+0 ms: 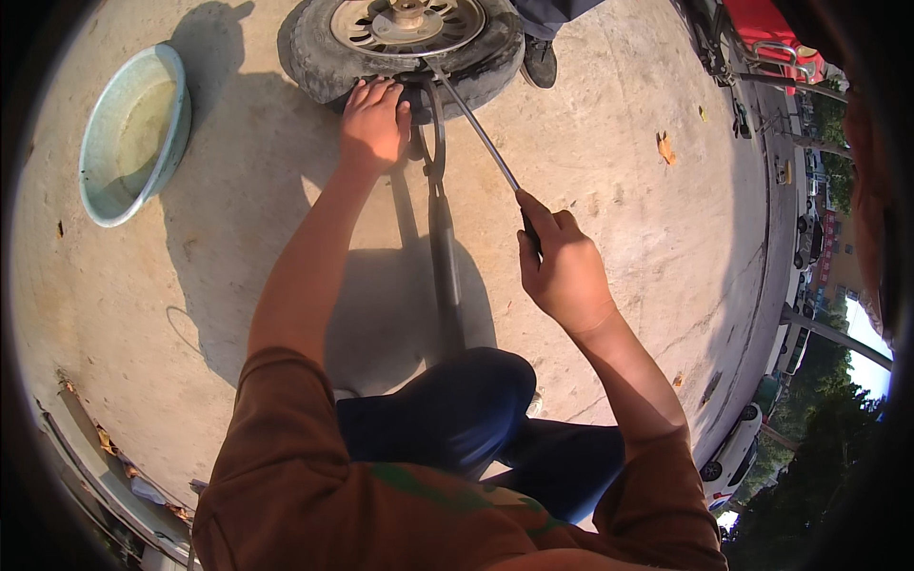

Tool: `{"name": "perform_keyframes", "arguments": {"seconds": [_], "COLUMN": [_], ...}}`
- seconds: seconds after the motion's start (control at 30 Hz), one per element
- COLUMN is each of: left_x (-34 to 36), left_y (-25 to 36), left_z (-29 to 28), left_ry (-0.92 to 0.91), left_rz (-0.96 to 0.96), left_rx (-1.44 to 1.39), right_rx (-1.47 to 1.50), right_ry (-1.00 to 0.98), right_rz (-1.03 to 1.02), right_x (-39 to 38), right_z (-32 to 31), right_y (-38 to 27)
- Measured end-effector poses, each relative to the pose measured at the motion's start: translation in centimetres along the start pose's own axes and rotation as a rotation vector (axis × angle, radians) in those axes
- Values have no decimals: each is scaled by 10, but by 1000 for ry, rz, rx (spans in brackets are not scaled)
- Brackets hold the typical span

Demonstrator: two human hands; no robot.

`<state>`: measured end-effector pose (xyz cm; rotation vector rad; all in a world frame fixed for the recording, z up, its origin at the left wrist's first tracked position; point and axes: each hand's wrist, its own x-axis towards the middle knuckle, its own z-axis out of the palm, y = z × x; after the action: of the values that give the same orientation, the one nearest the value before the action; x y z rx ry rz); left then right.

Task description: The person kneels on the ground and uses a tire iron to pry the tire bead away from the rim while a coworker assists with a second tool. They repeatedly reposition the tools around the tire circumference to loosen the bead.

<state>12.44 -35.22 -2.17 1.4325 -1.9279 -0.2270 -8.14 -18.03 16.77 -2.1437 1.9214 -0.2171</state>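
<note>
A worn black tyre (314,57) on a dusty metal rim (462,38) lies at the top of the view. My left hand (374,124) rests on its near edge, fingers stretched out over the dark rubber. In my right hand (566,262) is the black handle of a long pry bar (484,136), closed tightly in the fingers. The bar slants up to the left, its tip at the edge between rim and tyre. A second metal bar (444,228) runs from the tyre back toward my knee, touched by neither hand; its far end is partly hidden by the tyre.
A pale green basin (178,114) with shallow, murky water stands at the left. Another person's dark shoe (540,63) is beside the tyre on the right. Dry leaves (665,147) lie on the concrete. Parked vehicles (733,457) and a red object (762,33) appear along the right side.
</note>
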Motion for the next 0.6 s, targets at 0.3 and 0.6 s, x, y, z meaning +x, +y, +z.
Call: {"name": "perform_keyframes", "arguments": {"seconds": [0.3, 0.6], "left_x": [-2, 30], "left_y": [119, 116], "left_z": [-12, 12], "left_ry": [-7, 180], "left_rz": [416, 449], "left_rx": [-543, -686], "right_rx": [-89, -311], "right_ry": [-110, -196], "right_rz": [58, -23], "right_x": [16, 34], "right_z": [-25, -47], "right_y": [-23, -36]}}
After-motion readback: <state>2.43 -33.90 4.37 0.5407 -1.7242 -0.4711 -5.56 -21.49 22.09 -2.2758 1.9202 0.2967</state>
